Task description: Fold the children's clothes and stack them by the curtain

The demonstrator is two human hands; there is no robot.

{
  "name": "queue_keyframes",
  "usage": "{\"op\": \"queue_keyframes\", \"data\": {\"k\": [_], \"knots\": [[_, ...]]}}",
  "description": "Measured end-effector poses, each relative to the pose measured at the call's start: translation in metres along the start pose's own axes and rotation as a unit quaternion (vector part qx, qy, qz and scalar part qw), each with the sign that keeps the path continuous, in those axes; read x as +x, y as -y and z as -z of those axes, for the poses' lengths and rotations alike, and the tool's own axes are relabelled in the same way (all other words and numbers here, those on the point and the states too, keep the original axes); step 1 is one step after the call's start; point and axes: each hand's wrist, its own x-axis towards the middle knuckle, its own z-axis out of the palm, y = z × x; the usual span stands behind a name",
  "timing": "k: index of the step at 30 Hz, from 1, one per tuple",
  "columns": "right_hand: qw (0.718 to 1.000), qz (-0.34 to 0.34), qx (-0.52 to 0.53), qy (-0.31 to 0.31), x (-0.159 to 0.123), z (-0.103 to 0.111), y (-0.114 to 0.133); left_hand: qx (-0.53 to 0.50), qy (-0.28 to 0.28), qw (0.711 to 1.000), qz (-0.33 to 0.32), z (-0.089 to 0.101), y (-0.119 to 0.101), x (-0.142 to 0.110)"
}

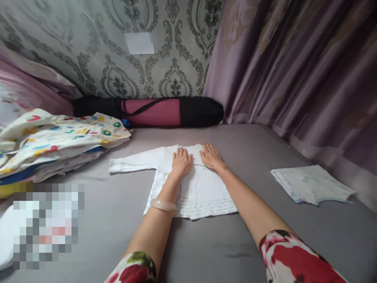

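Observation:
A small white long-sleeved shirt (pixel 203 192) lies flat on the grey bed sheet (pixel 118 220), one sleeve stretched out to the left. Both my hands rest palm-down on its upper part. My left hand (pixel 181 161) lies flat with fingers together and extended, a pale bangle on that wrist. Just to its right, my right hand (pixel 210 156) presses flat near the collar with fingers stretched out. Neither hand holds anything.
A pile of colourful printed clothes (pixel 53 141) sits at the left. A folded pale cloth (pixel 310 184) lies on the right. A black and pink rolled bag (pixel 153 112) rests against the patterned wall. Purple curtains (pixel 294 70) hang on the right.

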Motion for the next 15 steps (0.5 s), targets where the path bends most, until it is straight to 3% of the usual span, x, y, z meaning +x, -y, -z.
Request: {"op": "queue_keyframes", "data": {"k": [3,8,11,15], "knots": [[1.0,-0.006,0.006,0.012,-0.003,0.009,0.006,-0.135,0.016,0.99,0.03,0.015,0.005,0.003],[0.997,0.066,0.023,0.01,-0.009,0.015,0.046,-0.383,-0.029,0.921,0.062,0.045,0.023,0.003],[0.992,0.113,0.042,0.039,-0.01,0.008,0.071,-0.424,-0.04,0.901,0.086,0.055,0.032,0.003],[0.992,0.11,0.05,0.035,-0.012,-0.003,0.083,-0.44,-0.034,0.89,0.117,0.059,0.04,0.003]]}}
